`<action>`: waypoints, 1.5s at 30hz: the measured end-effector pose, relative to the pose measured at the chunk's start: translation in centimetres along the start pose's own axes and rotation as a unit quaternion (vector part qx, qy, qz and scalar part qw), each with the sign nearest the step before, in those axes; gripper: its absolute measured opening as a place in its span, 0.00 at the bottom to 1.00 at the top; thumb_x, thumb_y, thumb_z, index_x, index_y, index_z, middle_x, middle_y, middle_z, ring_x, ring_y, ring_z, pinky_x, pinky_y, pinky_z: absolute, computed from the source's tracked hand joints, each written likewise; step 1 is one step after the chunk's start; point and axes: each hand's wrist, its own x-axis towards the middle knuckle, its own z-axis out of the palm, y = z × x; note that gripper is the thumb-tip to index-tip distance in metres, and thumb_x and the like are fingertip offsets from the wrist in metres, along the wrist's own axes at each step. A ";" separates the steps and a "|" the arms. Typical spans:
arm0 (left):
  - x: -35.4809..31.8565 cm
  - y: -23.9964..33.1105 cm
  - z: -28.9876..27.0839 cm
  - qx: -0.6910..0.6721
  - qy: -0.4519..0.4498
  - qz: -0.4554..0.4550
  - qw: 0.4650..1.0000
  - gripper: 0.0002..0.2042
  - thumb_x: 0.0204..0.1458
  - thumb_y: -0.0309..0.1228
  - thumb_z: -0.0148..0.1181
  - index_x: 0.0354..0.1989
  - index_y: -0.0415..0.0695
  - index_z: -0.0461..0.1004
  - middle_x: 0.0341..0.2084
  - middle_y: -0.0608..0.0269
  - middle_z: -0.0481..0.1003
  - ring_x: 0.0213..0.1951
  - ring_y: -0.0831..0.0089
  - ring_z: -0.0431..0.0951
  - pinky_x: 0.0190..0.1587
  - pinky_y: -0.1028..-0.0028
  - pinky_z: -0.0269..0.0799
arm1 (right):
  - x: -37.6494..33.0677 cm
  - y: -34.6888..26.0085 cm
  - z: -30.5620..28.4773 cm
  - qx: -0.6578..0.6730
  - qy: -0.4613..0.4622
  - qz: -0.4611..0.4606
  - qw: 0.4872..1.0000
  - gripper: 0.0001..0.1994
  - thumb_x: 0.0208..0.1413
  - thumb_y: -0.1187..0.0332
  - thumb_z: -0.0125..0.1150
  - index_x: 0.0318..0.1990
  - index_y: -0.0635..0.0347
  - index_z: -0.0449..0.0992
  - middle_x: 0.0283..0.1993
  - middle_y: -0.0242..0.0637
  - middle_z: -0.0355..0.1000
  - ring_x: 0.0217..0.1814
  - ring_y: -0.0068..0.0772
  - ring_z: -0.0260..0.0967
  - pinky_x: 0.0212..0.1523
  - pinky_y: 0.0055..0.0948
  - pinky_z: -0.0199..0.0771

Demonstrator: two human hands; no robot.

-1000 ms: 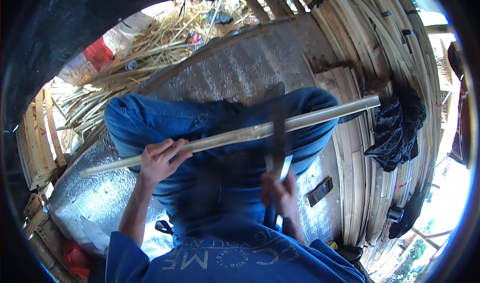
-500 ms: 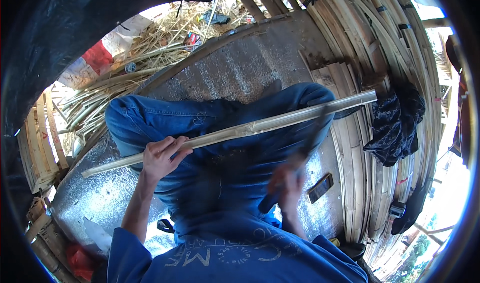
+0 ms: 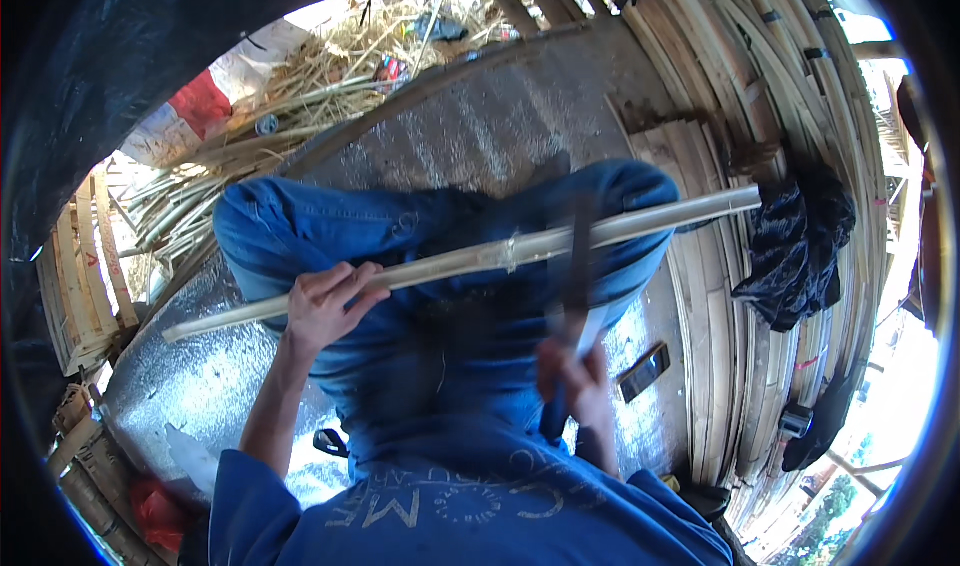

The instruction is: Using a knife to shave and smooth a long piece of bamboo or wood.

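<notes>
A long split bamboo strip (image 3: 440,267) lies slantwise across my crossed legs, its right end higher in the picture. My left hand (image 3: 328,304) is closed round it left of the middle. My right hand (image 3: 577,374) is wrapped round the dark handle of a large knife (image 3: 577,276). The blade, smeared by motion, points away from me and crosses the strip right of its joint. Whether the blade touches the bamboo I cannot tell.
A phone (image 3: 643,372) lies on the shiny floor sheet (image 3: 440,131) beside my right knee. Stacked bamboo strips (image 3: 715,336) line the right side, with a black cloth (image 3: 795,251) on them. Loose bamboo scraps (image 3: 210,201) heap up at the far left.
The knife has swung left and now stands nearly upright in the picture, across the strip. My left hand keeps its hold, and the strip has barely shifted.
</notes>
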 end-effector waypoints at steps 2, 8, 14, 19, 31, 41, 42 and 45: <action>-0.6 -0.1 0.0 0.004 0.003 -0.009 1.000 0.17 0.42 0.39 0.71 0.38 0.44 0.77 0.20 0.72 0.69 0.15 0.80 0.70 0.17 0.79 0.68 | 0.1 -1.8 0.5 0.079 0.121 -0.069 0.987 0.07 0.60 0.68 0.49 0.38 0.62 0.67 0.20 0.34 0.65 0.14 0.24 0.62 0.12 0.24 0.63; -0.8 0.0 0.4 -0.022 0.001 0.002 1.000 0.18 0.42 0.40 0.70 0.39 0.44 0.77 0.19 0.72 0.68 0.14 0.81 0.69 0.16 0.79 0.69 | 0.8 1.7 0.4 -0.084 0.012 0.033 0.996 0.12 0.57 0.71 0.53 0.47 0.62 0.64 0.22 0.34 0.66 0.16 0.22 0.62 0.16 0.21 0.62; -0.2 0.0 0.5 -0.017 0.016 0.000 1.000 0.17 0.42 0.40 0.70 0.38 0.44 0.77 0.20 0.73 0.70 0.14 0.81 0.70 0.15 0.79 0.69 | 0.3 1.1 -0.2 -0.012 0.077 0.049 0.996 0.10 0.58 0.70 0.51 0.46 0.61 0.66 0.27 0.33 0.67 0.26 0.24 0.68 0.24 0.24 0.71; -0.6 0.8 -0.2 -0.017 0.034 0.023 0.999 0.17 0.42 0.40 0.70 0.37 0.44 0.77 0.19 0.73 0.68 0.13 0.80 0.69 0.15 0.79 0.69 | -0.1 -2.7 -2.9 0.029 -0.001 0.092 0.995 0.14 0.57 0.72 0.52 0.49 0.64 0.64 0.27 0.36 0.69 0.25 0.27 0.70 0.24 0.27 0.73; -0.4 0.2 0.6 0.008 0.014 0.001 1.000 0.17 0.43 0.41 0.70 0.38 0.47 0.77 0.19 0.74 0.67 0.13 0.82 0.67 0.16 0.79 0.67 | 0.4 -3.6 -1.1 0.096 0.167 -0.101 0.976 0.11 0.62 0.64 0.45 0.45 0.61 0.64 0.18 0.29 0.59 0.12 0.23 0.59 0.13 0.25 0.62; -0.3 0.3 0.4 -0.001 0.013 -0.007 1.000 0.18 0.41 0.42 0.70 0.37 0.46 0.77 0.19 0.73 0.68 0.13 0.81 0.68 0.16 0.78 0.69 | 0.2 -1.9 -1.0 0.166 0.133 -0.094 0.973 0.10 0.57 0.69 0.53 0.42 0.64 0.65 0.21 0.34 0.64 0.16 0.27 0.64 0.15 0.24 0.65; 0.1 0.3 0.8 -0.010 0.020 -0.001 1.000 0.17 0.42 0.42 0.70 0.37 0.47 0.77 0.19 0.73 0.67 0.13 0.80 0.68 0.16 0.78 0.68 | 0.0 1.1 -2.1 0.034 0.077 -0.056 0.995 0.13 0.57 0.69 0.53 0.48 0.63 0.64 0.27 0.36 0.68 0.19 0.25 0.65 0.17 0.24 0.66; 0.2 -0.2 0.5 0.003 -0.011 -0.003 1.000 0.16 0.43 0.42 0.70 0.37 0.48 0.77 0.19 0.72 0.67 0.14 0.79 0.69 0.15 0.77 0.67 | 1.8 0.6 -2.1 -0.133 -0.124 0.098 0.978 0.23 0.56 0.70 0.56 0.59 0.61 0.60 0.39 0.40 0.73 0.23 0.21 0.66 0.21 0.21 0.66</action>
